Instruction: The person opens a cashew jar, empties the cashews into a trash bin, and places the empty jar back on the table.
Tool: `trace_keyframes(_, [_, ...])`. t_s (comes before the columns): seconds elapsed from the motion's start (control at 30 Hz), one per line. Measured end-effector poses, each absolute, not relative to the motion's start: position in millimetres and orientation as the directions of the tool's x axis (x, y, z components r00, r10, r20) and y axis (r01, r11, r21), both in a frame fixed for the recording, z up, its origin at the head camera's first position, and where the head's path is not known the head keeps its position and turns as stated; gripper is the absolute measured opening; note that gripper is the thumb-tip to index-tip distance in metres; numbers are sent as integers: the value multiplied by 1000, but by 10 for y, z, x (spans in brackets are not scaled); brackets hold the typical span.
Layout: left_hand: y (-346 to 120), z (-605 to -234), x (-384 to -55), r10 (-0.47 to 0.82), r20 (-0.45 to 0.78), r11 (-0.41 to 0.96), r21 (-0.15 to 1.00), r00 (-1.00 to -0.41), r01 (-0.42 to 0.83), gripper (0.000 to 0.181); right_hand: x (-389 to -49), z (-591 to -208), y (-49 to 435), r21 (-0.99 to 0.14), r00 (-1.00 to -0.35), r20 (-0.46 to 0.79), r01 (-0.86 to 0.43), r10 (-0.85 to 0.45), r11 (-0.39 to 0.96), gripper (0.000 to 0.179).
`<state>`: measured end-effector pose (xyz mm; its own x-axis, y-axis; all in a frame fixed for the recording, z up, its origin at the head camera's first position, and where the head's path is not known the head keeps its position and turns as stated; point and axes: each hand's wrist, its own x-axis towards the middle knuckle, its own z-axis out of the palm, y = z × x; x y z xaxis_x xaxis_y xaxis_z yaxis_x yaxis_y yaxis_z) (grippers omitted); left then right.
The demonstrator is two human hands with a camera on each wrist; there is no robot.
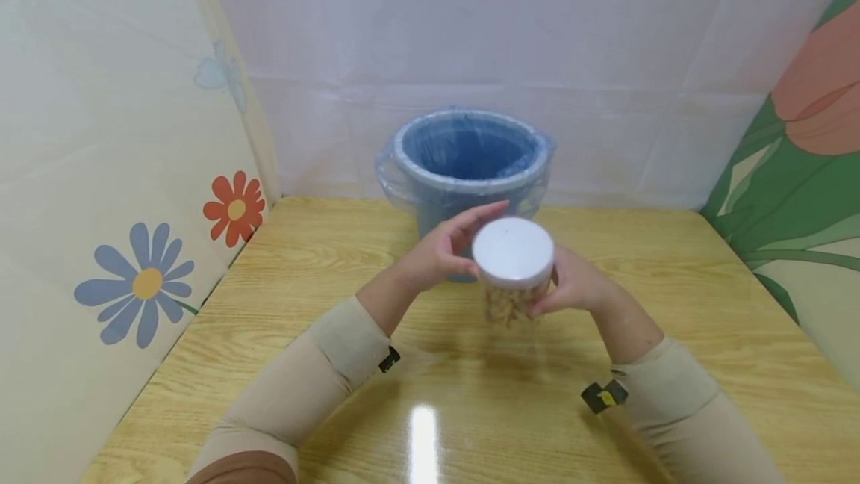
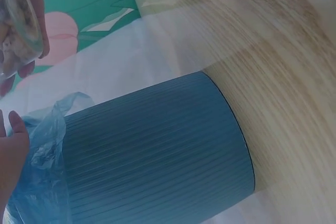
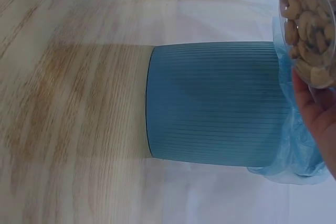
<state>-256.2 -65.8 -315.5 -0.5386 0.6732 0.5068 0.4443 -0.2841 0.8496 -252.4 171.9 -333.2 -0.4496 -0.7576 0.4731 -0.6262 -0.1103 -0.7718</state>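
Jar of cashews (image 1: 513, 275) held above the table (image 1: 336, 245), as my remote views give it
I see it on the near side of the lined blue bin (image 1: 440, 211); the right hand (image 1: 579, 286) grips its right side, while the left hand (image 1: 445, 246), thumb and fingers spread, stands just to its left, though I cannot tell whether the left thumb touches the white lid (image 1: 513, 245)

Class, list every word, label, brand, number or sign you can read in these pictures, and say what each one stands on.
There is no readable text in any view.
White-lidded jar: no legible lettering.
Blue bin: none seen.
Yellow-marked black wrist device: mark too small to tell.
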Motion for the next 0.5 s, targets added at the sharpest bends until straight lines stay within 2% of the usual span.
trace_keyframes(0.2, [-650,-3170,-2573,694,507,-312,851,-511,422,113,-2526,-3341,1700,-778,-448,463,-618,-765,-108,95])
trace_keyframes(0.5, [-620,-3161,-2552,706,500,-327,859,-502,395,115,-2516,-3307,1677,-795,-505,423,-606,-752,-40,96])
